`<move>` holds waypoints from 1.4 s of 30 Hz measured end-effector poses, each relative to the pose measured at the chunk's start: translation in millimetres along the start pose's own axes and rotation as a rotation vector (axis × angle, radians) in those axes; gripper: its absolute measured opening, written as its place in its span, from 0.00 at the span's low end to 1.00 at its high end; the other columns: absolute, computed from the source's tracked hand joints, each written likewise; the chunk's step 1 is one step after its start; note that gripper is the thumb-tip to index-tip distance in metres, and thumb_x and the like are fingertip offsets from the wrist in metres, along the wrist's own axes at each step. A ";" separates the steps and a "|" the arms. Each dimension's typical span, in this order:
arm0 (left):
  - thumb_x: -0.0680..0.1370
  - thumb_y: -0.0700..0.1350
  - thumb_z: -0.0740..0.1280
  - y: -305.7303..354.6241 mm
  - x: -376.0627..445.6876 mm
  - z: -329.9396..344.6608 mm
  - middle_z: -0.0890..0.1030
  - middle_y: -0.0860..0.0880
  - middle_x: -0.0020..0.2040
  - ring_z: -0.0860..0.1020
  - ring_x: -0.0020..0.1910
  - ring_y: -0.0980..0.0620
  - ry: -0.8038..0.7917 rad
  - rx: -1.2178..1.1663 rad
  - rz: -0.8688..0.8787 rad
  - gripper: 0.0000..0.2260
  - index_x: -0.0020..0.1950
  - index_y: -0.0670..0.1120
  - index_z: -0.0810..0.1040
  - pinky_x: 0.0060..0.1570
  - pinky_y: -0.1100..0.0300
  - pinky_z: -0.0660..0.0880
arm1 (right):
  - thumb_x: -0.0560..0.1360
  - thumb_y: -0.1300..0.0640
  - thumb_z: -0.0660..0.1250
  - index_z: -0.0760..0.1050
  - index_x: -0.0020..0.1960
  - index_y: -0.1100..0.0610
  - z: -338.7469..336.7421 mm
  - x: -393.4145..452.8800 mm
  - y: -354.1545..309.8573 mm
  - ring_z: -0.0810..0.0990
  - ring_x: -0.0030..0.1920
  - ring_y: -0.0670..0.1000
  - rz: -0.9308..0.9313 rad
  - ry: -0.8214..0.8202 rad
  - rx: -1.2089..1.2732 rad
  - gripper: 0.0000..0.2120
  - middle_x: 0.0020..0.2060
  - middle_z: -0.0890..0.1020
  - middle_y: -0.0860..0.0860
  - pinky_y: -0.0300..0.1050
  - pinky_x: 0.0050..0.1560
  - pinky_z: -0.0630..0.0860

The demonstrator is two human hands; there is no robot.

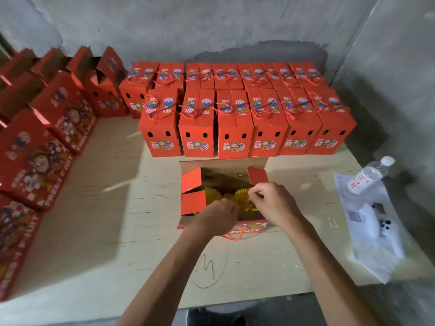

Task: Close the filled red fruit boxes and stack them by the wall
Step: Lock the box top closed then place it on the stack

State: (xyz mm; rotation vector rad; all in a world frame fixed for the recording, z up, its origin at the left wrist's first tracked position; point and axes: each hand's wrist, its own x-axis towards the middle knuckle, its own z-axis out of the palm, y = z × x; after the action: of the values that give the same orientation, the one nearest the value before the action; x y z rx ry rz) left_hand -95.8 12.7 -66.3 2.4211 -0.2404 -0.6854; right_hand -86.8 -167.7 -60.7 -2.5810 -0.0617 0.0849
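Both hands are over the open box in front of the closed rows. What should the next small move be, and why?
Probably fold the side flaps inward. The open box already shows yellow-wrapped fruit, its flaps stand open, and the left hand and right hand are curled over its top; whether they grip anything is unclear. Closed boxes stand by the wall.

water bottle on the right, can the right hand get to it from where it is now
Probably yes: the water bottle lies on open board, nothing between it and the right hand, which is busy at the open box.

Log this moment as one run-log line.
stage: closing | open box: flaps up, yellow-wrapped fruit visible | left hand, right hand: curled over opening | closed boxes: rows by wall
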 end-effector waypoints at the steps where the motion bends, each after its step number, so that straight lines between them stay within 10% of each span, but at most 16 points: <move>1: 0.86 0.49 0.56 -2.6 -0.7 4.2 0.81 0.43 0.51 0.80 0.51 0.43 -0.007 0.101 -0.101 0.14 0.55 0.43 0.78 0.46 0.54 0.72 | 0.80 0.54 0.66 0.83 0.45 0.54 9.2 -1.7 -8.6 0.82 0.44 0.55 -0.028 -0.019 0.048 0.09 0.42 0.86 0.50 0.48 0.43 0.80; 8: 0.83 0.52 0.58 -30.9 -19.0 39.9 0.68 0.42 0.75 0.65 0.74 0.42 0.329 0.254 -0.165 0.22 0.74 0.43 0.65 0.75 0.50 0.59 | 0.83 0.52 0.62 0.74 0.69 0.59 76.7 -13.1 -31.8 0.76 0.68 0.58 0.062 -0.059 0.017 0.17 0.67 0.78 0.55 0.52 0.64 0.75; 13: 0.83 0.47 0.62 -52.5 -22.4 29.6 0.59 0.37 0.81 0.56 0.81 0.38 0.719 0.111 -0.146 0.31 0.81 0.35 0.56 0.81 0.48 0.53 | 0.78 0.53 0.69 0.78 0.55 0.57 60.5 -19.0 -17.3 0.80 0.49 0.55 -0.049 0.443 -0.106 0.09 0.48 0.82 0.54 0.49 0.49 0.77; 20: 0.87 0.50 0.52 -82.9 9.1 9.1 0.55 0.36 0.82 0.53 0.81 0.38 0.581 -0.013 -0.218 0.27 0.82 0.37 0.51 0.80 0.45 0.49 | 0.85 0.49 0.58 0.65 0.78 0.57 50.5 17.6 31.3 0.73 0.68 0.60 0.166 0.233 -0.130 0.23 0.71 0.74 0.58 0.57 0.69 0.70; 25: 0.86 0.57 0.47 -91.1 15.2 15.1 0.48 0.39 0.84 0.52 0.82 0.38 0.502 0.142 -0.204 0.29 0.84 0.45 0.49 0.77 0.45 0.57 | 0.86 0.43 0.49 0.54 0.83 0.52 69.2 24.3 48.5 0.72 0.73 0.58 0.122 0.138 -0.078 0.28 0.80 0.63 0.54 0.56 0.60 0.78; 31: 0.87 0.55 0.48 -98.8 24.7 4.4 0.52 0.40 0.83 0.56 0.81 0.40 0.545 -0.093 -0.138 0.27 0.84 0.46 0.50 0.74 0.46 0.63 | 0.86 0.50 0.54 0.63 0.76 0.58 77.8 27.1 47.9 0.85 0.52 0.60 0.144 0.266 0.000 0.21 0.66 0.80 0.57 0.44 0.39 0.73; 34: 0.87 0.51 0.51 -106.8 30.8 -5.3 0.74 0.41 0.67 0.74 0.64 0.34 0.629 -0.194 -0.101 0.16 0.72 0.44 0.64 0.53 0.47 0.73 | 0.86 0.50 0.53 0.59 0.77 0.59 75.3 29.1 47.5 0.85 0.46 0.60 0.142 0.293 0.016 0.22 0.61 0.83 0.58 0.44 0.36 0.71; 37: 0.87 0.50 0.52 -111.0 38.5 -16.6 0.79 0.41 0.57 0.79 0.51 0.34 0.725 -0.249 -0.114 0.10 0.65 0.48 0.64 0.46 0.49 0.72 | 0.87 0.48 0.50 0.57 0.80 0.55 64.7 39.7 48.4 0.82 0.60 0.59 0.199 0.186 0.096 0.24 0.70 0.77 0.57 0.49 0.47 0.77; 42: 0.85 0.50 0.62 -104.3 40.5 -26.2 0.69 0.43 0.78 0.75 0.69 0.39 0.746 -0.271 0.038 0.34 0.84 0.53 0.42 0.60 0.40 0.77 | 0.84 0.61 0.61 0.39 0.84 0.53 52.1 49.4 42.3 0.64 0.79 0.56 0.130 0.133 0.310 0.38 0.83 0.56 0.55 0.46 0.66 0.75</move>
State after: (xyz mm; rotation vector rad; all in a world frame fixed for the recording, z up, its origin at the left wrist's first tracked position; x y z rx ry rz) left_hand -46.6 96.4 -127.8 2.2246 0.1074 0.2171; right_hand -40.2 -172.9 -129.6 -2.2725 0.1572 -0.0279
